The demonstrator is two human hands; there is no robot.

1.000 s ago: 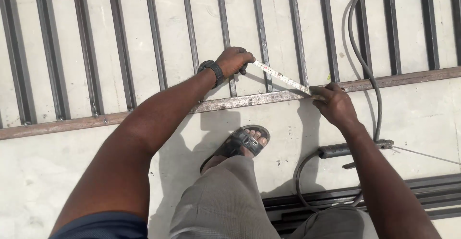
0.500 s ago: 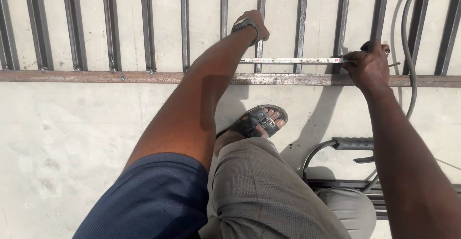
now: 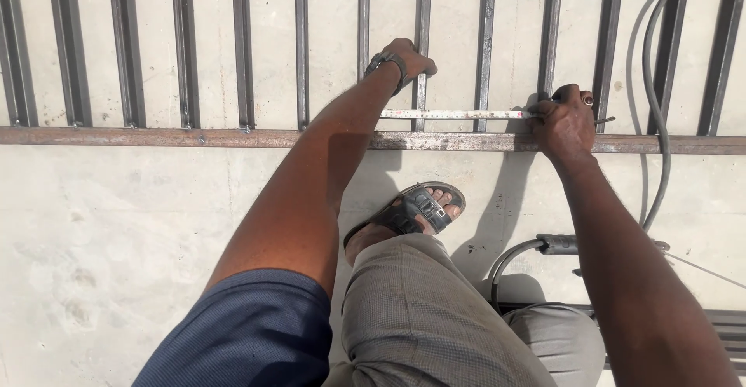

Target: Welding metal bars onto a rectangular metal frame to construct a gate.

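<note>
Stretching a measuring tape [image 3: 458,114] level across the upright bars [image 3: 485,45], just above the rusty horizontal rail [image 3: 155,136]. Left hand [image 3: 408,57] closed, pressing the tape's end at one upright bar; right hand [image 3: 566,119] closed, pinching the other end against the rail. Compared with a second ago: tape no longer slanted, now parallel to the rail and taut. Judged: spacing reading set up, bars lying flat on concrete floor [image 3: 116,239]. Sandalled foot [image 3: 416,210] below rail; grey hose [image 3: 653,123] looping to the right.
</note>
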